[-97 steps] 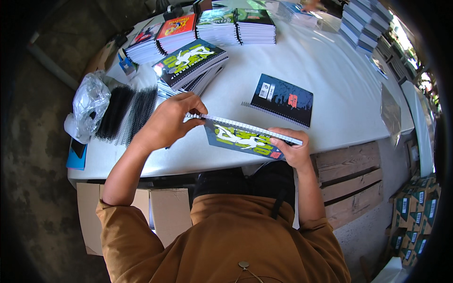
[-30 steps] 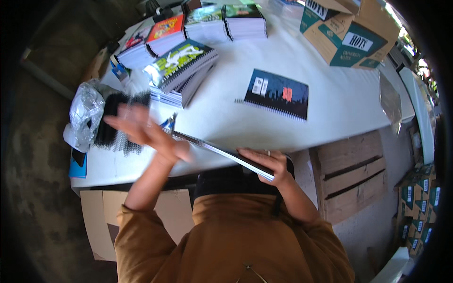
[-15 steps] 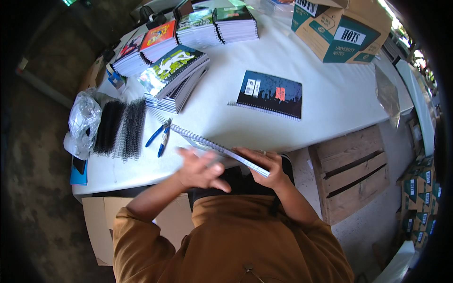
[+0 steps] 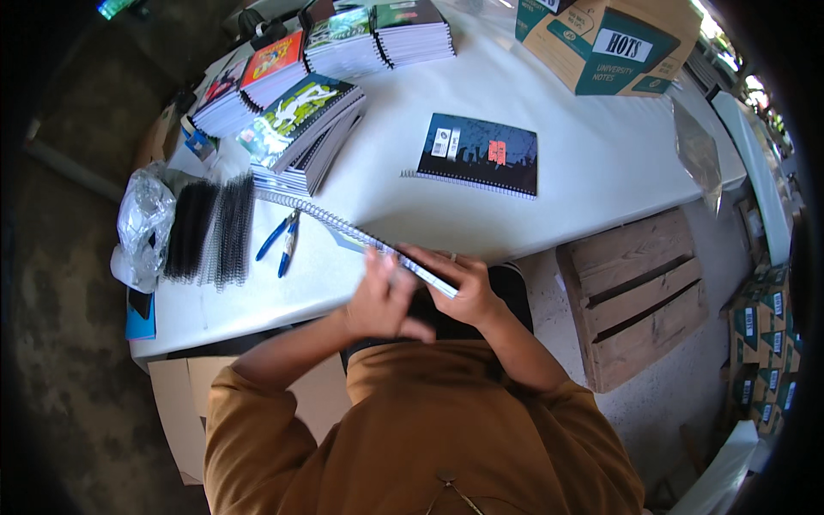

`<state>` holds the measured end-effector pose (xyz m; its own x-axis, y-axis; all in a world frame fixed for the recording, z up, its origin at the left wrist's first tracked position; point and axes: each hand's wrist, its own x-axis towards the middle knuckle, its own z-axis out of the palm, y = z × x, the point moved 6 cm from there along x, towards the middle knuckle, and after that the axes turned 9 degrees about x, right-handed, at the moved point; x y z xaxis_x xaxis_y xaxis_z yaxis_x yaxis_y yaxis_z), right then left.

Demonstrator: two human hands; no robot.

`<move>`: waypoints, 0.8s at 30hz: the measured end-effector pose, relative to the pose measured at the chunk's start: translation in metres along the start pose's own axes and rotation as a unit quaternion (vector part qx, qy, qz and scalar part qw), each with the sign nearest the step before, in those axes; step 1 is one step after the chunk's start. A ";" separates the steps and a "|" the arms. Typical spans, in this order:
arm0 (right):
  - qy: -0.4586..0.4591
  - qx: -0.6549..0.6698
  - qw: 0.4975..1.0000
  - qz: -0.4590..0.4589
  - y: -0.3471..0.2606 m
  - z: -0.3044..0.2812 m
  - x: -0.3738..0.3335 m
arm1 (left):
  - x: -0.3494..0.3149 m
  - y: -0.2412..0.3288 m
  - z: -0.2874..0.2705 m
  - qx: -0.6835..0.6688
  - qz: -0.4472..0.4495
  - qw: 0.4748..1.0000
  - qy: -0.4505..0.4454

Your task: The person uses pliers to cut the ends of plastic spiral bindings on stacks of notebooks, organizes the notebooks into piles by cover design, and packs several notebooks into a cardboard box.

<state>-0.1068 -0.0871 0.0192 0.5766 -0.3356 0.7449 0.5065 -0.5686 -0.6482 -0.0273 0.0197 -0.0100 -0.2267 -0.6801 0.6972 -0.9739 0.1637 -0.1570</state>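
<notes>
At the table's front edge I hold a spiral notebook (image 4: 421,273) edge-on, its wire coil (image 4: 330,219) running along the top and sticking out past the far-left end. My right hand (image 4: 468,283) grips the near end, fingers along one face. Against the coil side is my left hand (image 4: 384,300), fingers apart and partly blurred, holding nothing. Blue-handled pliers (image 4: 283,240) lie on the table just left of the notebook. Farther off lies a dark-covered notebook (image 4: 481,154), its coil end jutting out on the left.
Bundled black wire coils (image 4: 210,232) lie at the left, beside clear plastic wrap (image 4: 146,223). Behind them are a leaning notebook pile (image 4: 305,129) and a row of notebook stacks (image 4: 343,51). A cardboard box (image 4: 609,51) stands at the far right. Below is a wooden pallet (image 4: 635,292).
My left hand has moved up and right to the notebook's coil. The notebook and right hand sit slightly farther left and higher, and the whole view has shifted a little.
</notes>
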 end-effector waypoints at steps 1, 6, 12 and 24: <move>0.020 0.013 1.000 0.012 -0.002 -0.004 -0.003 | -0.011 0.014 0.001 -0.026 0.114 0.992 -0.049; -0.019 0.031 0.999 0.010 -0.011 0.011 0.006 | 0.004 -0.073 -0.007 0.090 -0.174 0.965 0.175; -0.030 0.050 0.996 0.069 0.006 0.009 0.003 | 0.029 0.006 -0.011 0.384 0.099 0.906 0.149; -0.024 0.146 0.962 0.231 0.036 0.003 -0.006 | 0.116 -0.007 -0.043 -0.027 -0.042 0.988 -0.145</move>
<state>-0.0897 -0.1030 -0.0089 0.8084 -0.4632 0.3632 0.3438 -0.1293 -0.9301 -0.0460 -0.0300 0.1020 -0.1459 -0.8677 0.4751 -0.9893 0.1309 -0.0649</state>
